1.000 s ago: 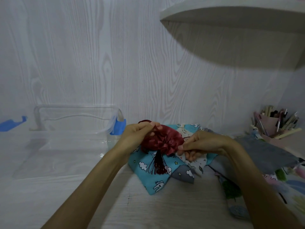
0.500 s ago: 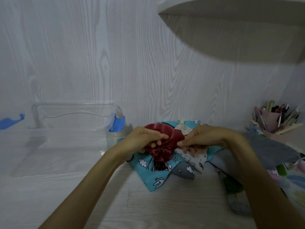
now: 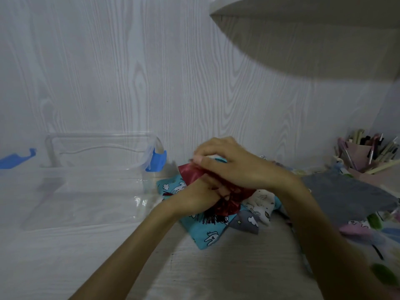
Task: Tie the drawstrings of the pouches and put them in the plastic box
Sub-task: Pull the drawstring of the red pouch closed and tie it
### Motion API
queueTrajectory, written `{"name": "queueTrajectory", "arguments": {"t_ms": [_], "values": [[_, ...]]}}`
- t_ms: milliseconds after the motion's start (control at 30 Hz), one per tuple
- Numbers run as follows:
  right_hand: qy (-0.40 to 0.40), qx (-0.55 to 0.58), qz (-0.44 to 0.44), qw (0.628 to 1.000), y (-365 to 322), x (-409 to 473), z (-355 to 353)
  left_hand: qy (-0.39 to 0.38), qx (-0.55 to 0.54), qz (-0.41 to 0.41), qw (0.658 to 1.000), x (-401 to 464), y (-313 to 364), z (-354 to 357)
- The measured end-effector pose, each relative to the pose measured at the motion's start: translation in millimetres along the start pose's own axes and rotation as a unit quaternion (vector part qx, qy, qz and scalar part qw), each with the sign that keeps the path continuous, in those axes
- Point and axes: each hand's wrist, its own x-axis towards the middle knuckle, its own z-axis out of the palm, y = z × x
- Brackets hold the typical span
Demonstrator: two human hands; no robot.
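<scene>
Over the heap of printed pouches (image 3: 207, 239) on the table (image 3: 216, 273), both hands work the red pouch (image 3: 190, 172). The right hand (image 3: 236, 167) crosses above the left hand (image 3: 194, 198), each with fingers curled on its satin. Off to the left, well apart, stands the plastic box (image 3: 97, 169), so the left hand looks nearer for the drop.

Red satin pouch (image 3: 191, 172) (bunched, tassel dangling) beside clear plastic box (image 3: 95, 169).

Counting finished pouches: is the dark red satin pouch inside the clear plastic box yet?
No, the dark red satin pouch is outside the clear plastic box, between both hands.
</scene>
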Motion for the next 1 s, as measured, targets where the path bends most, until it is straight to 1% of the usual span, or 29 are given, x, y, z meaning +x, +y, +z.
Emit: {"name": "queueTrajectory", "arguments": {"t_ms": [33, 67, 100, 133, 167, 200, 233, 267, 300, 333, 400, 433, 467, 567, 633, 667, 733, 767, 800, 833, 900, 933, 967, 1000], "values": [[-0.035, 0.029, -0.025, 0.999, -6.5, -0.4, 1.4, -0.003, -0.004, -0.004, 1.0, -0.3, 0.3, 0.3], [-0.055, 0.057, -0.027, 0.996, -10.4, -1.4, 1.2, -0.01, -0.016, -0.013, 1.0, 0.4, -1.1, 0.9], [-0.046, 0.078, -0.021, 0.996, -11.6, -0.8, 0.7, -0.015, -0.033, -0.029, 0.999, -0.1, -1.0, 0.9], [-0.008, 0.097, -0.009, 0.995, -7.4, 0.6, 0.2, -0.018, -0.056, -0.045, 0.997, 0.2, -2.1, 0.4], [0.056, 0.12, 0.021, 0.991, -2.8, 1.3, -1.1, -0.023, -0.084, -0.057, 0.995, -0.1, -1.5, -0.6], [0.125, 0.129, 0.069, 0.981, 3.8, 1.7, -2.7, -0.032, -0.107, -0.058, 0.992, 0.7, -2.9, -1.7], [0.177, 0.101, 0.127, 0.971, 11.0, 0.8, -5.7, -0.041, -0.125, -0.055, 0.99, 0.7, -3.2, -2.7], [0.185, 0.047, 0.185, 0.964, 17.9, -0.5, -9.1, -0.044, -0.134, -0.05, 0.989, 1.4, -4.6, -3.9], [0.149, 0.0, 0.237, 0.96, 23.7, -2.1, -11.4, -0.045, -0.139, -0.045, 0.988, 1.1, -5.3, -4.9], [0.087, -0.024, 0.279, 0.956, 29.2, -3.6, -12.3, -0.045, -0.14, -0.042, 0.988, 1.8, -6.8, -5.1], [-0.02, -0.03, 0.327, 0.944, 33.6, -5.3, -10.1, -0.044, -0.138, -0.038, 0.989, 2.1, -8.0, -5.4], [-0.048, -0.025, 0.332, 0.942, 32.6, -5.2, -9.0, -0.045, -0.131, -0.036, 0.99, 1.3, -7.0, -5.4], [-0.056, -0.013, 0.331, 0.942, 32.7, -4.7, -8.0, -0.046, -0.119, -0.032, 0.991, 0.7, -6.8, -5.3], [-0.014, 0.044, 0.32, 0.946, 38.4, -3.7, -5.8, -0.042, -0.097, -0.025, 0.994, 0.0, -7.5, -5.3], [0.023, 0.099, 0.313, 0.944, 42.4, -3.2, -4.5, -0.028, -0.111, -0.019, 0.993, 1.1, -9.3, -6.4], [0.04, 0.143, 0.314, 0.938, 43.1, -2.8, -2.9, -0.016, -0.13, -0.019, 0.991, 2.1, -10.0, -8.1], [0.075, 0.248, 0.327, 0.909, 42.7, -2.0, -0.5, 0.005, -0.174, -0.022, 0.984, 2.5, -9.8, -13.3], [0.097, 0.277, 0.327, 0.898, 42.2, -2.3, -0.3, 0.009, -0.187, -0.025, 0.982, 2.3, -9.6, -16.1], [0.119, 0.272, 0.322, 0.899, 41.5, -3.1, -0.7, 0.01, -0.189, -0.028, 0.981, 2.3, -9.4, -18.5], [0.137, 0.23, 0.314, 0.911, 40.6, -3.9, -1.7, 0.01, -0.185, -0.035, 0.982, 2.1, -9.3, -20.0], [0.164, 0.095, 0.289, 0.938, 37.1, -4.9, -5.2, 0.019, -0.179, -0.05, 0.982, 2.6, -10.7, -21.3], [0.174, 0.07, 0.277, 0.942, 33.5, -4.9, -6.9, 0.027, -0.184, -0.057, 0.981, 2.9, -11.4, -21.5], [0.176, 0.101, 0.269, 0.942, 30.5, -4.2, -8.2, 0.034, -0.193, -0.062, 0.979, 2.9, -11.5, -21.8], [0.163, 0.186, 0.266, 0.932, 28.1, -2.4, -8.7, 0.04, -0.205, -0.066, 0.976, 3.2, -11.9, -22.3]]}}
